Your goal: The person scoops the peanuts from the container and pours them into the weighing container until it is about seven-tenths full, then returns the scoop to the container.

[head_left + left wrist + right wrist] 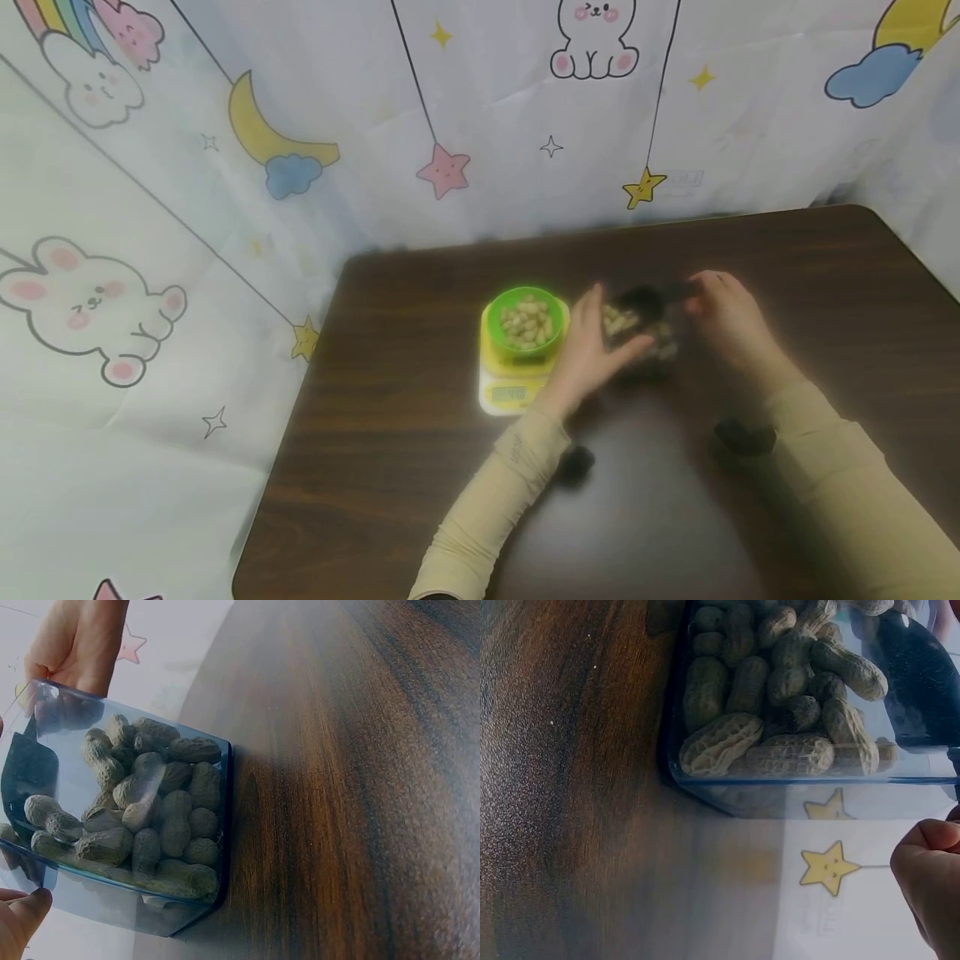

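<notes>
A clear plastic container (pixel 187 919) holds several unshelled peanuts (pixel 176 825) and stands on the table. My left hand (pixel 585 358) grips its left side, thumb toward the front and fingers along the back. A black scoop (pixel 30 776) dips into the container above the peanuts. My right hand (pixel 731 325) pinches the scoop's handle at the container's right side; the fingertips are partly hidden. Left of the container, a green bowl (pixel 558 321) with peanuts sits on a yellow and white kitchen scale (pixel 491 367), whose display digits are too blurred to read.
The dark wood table (pixel 405 400) has a rounded far right corner. Behind it hangs a white curtain (pixel 495 100) printed with stars, moons and animals. A black wrist device (pixel 576 467) shows below my left sleeve, another (pixel 742 435) by my right sleeve.
</notes>
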The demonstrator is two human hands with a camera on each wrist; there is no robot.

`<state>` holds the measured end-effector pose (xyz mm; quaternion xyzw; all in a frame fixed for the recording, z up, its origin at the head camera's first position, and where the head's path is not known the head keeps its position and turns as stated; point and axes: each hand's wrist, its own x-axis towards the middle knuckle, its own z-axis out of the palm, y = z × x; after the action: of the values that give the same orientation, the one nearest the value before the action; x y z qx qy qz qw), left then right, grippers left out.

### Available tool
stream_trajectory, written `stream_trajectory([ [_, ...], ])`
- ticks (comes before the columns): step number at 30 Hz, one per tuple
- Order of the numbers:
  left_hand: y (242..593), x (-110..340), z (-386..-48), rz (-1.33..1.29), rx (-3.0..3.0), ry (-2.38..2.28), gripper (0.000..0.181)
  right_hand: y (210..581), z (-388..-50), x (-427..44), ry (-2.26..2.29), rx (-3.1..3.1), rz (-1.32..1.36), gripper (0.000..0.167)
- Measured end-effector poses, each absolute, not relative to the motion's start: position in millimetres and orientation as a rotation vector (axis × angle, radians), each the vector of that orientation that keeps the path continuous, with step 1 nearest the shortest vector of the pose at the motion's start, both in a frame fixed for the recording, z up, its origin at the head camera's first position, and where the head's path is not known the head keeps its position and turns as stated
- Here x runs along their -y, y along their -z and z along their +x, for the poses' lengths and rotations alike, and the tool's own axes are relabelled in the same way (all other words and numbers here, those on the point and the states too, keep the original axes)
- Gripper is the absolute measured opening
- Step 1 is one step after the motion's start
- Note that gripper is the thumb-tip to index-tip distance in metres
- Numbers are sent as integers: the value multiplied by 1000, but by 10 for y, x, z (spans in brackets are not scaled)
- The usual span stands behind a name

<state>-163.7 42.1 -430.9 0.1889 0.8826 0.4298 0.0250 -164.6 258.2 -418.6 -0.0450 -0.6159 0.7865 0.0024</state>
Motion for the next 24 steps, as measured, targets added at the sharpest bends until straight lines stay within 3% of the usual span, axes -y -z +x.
stream_trajectory([
  [9, 4311, -419, -1647, 582, -2725, -1357, 100, 4217, -1603, -2613, -2692, 1598, -79, 19],
  [24, 4326, -423, -1652, 585, -2727, -1385, 101, 4179, -1574, -2625, -2493, 1911, -169, 16],
])
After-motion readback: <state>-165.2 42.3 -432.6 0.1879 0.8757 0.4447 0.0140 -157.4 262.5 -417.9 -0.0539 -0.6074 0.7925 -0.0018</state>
